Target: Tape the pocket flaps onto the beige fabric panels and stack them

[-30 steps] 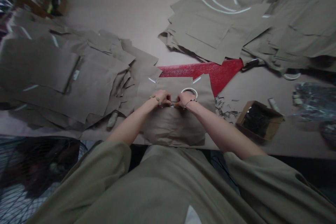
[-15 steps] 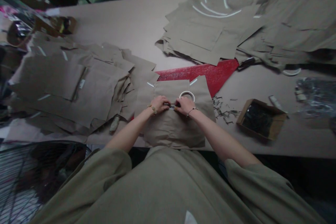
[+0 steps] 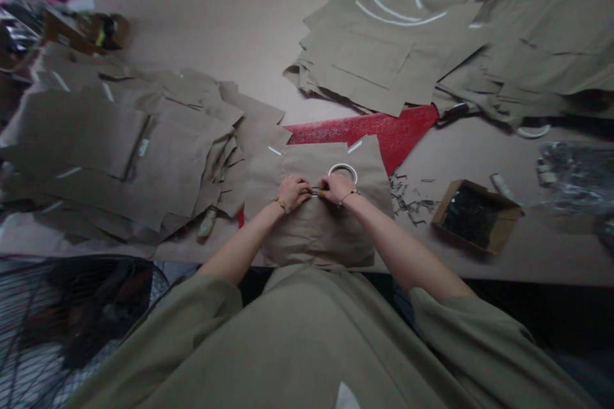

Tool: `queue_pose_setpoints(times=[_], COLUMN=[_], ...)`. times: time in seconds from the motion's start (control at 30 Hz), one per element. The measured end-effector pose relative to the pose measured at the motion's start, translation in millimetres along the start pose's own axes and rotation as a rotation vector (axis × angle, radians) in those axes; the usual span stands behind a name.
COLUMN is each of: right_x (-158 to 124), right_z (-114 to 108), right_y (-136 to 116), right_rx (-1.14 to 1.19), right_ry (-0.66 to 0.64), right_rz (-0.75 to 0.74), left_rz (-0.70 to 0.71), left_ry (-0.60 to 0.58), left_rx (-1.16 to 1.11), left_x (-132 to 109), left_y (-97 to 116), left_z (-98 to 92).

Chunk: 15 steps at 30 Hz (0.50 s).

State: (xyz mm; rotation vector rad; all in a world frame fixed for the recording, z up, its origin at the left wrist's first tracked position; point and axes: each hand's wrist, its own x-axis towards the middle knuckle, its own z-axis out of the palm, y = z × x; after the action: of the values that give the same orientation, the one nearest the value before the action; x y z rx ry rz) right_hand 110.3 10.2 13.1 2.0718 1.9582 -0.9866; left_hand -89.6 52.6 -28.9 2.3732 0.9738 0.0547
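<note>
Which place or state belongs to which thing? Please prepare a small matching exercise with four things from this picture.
Things:
1. Small strip
2. White ring
3. Red piece
4. Cardboard box

Places and states:
A. partly covered by cloth
B. right of the cloth, dark contents inside
C. on the cloth, just beyond the right hand
D. between the fingertips of both hands

Pairs: 1-D, 2-C, 3-A, 4-B

A loose olive-khaki top covers the torso behind both grips. Its wide left sleeve and right sleeve stop around the elbows, well back from the grips. Just behind the left grip sits a chunky beaded bracelet; just behind the right grip, a thin dark cord bracelet. Farthest from both, a pointed white patch shows on the fabric, its nature unclear.
</note>
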Motion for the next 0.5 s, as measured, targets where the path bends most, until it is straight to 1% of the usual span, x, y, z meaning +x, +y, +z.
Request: queue_pose_setpoints(times=[0.1,0.2,0.33,0.4,0.5], right_x=[2,2,1,1,2], right_z=[0,-2,-4,-3,1], right_y=[1,-2,-7,-6,-2], right_rx=[-0.005,0.004,0.024,0.027,0.026], right_ry=[-0.011,-0.01,-0.027,-0.023,-0.014], right_rz=[0.0,0.041,0.079,0.08,0.075], left_rz=[-0.027,-0.053,-0.101,-0.168,-0.314], left_ry=[0.025,-0.003,-0.119,-0.177,-0.269], left_rx=[0.011,-0.009,-0.043,-0.054,-0.058], left_x=[-2,-1,11,22,38], left_y=[1,3,5,8,15], left_z=[1.8,-0.6,-15.6,-25.4,-36.3])
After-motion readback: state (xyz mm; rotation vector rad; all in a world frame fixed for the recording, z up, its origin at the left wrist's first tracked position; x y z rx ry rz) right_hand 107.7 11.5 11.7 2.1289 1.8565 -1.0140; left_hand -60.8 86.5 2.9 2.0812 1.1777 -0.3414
